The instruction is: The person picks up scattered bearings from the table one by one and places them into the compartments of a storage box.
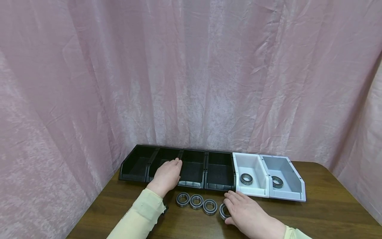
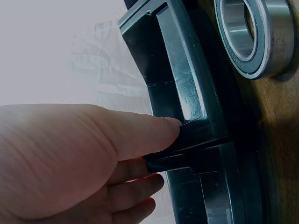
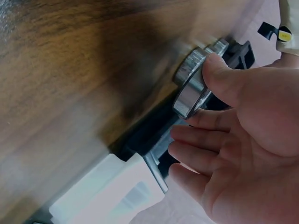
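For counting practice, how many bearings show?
6: three bearings on the table, one at the right hand, one each in the white and grey bins. Others may be hidden.

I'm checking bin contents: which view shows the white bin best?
The head view: it looks into the white bin, showing a bearing. The right wrist view catches only part of it; the left, none.

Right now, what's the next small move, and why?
Probably lift the ball bearing pinched in the right hand toward the black bin beside the white bin; the black one shows none, while the white bin and grey bin hold one each.
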Tool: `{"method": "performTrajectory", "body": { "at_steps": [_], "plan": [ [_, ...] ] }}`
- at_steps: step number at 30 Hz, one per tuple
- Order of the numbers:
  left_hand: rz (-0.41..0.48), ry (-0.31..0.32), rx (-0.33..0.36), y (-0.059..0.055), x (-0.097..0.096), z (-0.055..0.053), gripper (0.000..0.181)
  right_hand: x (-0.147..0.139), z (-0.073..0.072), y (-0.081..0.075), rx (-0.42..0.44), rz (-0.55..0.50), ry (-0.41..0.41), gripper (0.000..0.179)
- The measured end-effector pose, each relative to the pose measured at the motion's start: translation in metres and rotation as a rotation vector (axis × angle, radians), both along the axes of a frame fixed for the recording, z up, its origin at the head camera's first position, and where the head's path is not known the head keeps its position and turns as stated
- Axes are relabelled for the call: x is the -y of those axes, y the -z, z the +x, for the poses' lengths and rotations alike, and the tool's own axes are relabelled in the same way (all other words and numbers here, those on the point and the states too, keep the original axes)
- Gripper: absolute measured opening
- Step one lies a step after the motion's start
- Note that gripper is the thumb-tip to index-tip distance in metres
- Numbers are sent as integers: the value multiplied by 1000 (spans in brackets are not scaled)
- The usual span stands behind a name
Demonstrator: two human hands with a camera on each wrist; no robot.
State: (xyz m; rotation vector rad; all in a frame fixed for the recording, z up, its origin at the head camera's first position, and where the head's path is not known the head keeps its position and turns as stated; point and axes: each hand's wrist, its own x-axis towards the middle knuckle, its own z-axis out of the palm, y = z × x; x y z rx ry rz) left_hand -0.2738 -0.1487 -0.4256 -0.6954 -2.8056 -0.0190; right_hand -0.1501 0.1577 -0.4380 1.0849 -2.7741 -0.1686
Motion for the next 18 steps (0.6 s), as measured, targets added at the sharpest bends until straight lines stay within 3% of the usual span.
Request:
{"method": "performTrajectory", "body": {
  "at_steps": [10, 18],
  "plan": [
    [-2, -9, 10, 0, 0, 1, 58, -2, 1, -4, -115, -28, 2, 55],
    [-6, -14, 16, -2, 0, 1, 58, -2, -3, -16, -92, -69, 37, 52]
  ]
}}
